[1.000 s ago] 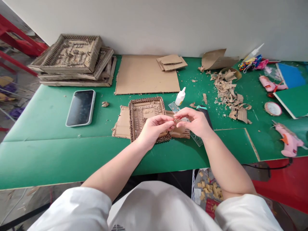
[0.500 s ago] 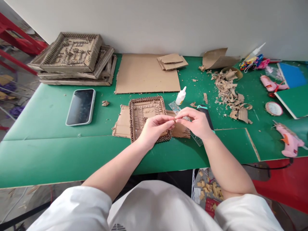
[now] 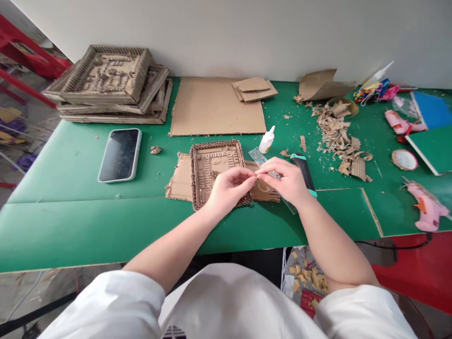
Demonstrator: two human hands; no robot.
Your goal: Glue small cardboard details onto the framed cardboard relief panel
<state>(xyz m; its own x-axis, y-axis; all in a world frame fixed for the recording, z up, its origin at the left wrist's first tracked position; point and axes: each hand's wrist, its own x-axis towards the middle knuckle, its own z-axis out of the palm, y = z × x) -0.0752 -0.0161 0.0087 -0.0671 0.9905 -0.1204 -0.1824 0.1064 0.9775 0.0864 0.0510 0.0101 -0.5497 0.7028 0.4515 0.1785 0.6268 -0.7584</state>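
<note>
My left hand (image 3: 231, 187) and my right hand (image 3: 284, 179) meet fingertip to fingertip, both closed in a pinch. Between them is a tiny brown cardboard piece (image 3: 256, 178), mostly hidden by the fingers. Below my left hand lies a square cardboard tray (image 3: 217, 150) with a braided-looking rim and rows of small corrugated strips inside; the hand covers its lower right part. A torn cardboard sheet (image 3: 179, 181) sticks out from under the tray on both sides. Beneath my right hand are a clear ruler (image 3: 254, 154) and a black-and-teal cutter knife (image 3: 304, 172), both partly covered.
A white glue bottle (image 3: 267, 140) stands behind my right hand. Cardboard scraps (image 3: 334, 127) are heaped to the right, with pink glue guns (image 3: 427, 205) beyond. At left lie a phone (image 3: 120, 155) and stacked cardboard trays (image 3: 106, 99). A flat cardboard sheet (image 3: 212, 110) lies at the back.
Both hands stay together in nearly the same place, with slight finger movement. The brown piece between the fingertips shows less now. The whole view has shifted a little.
</note>
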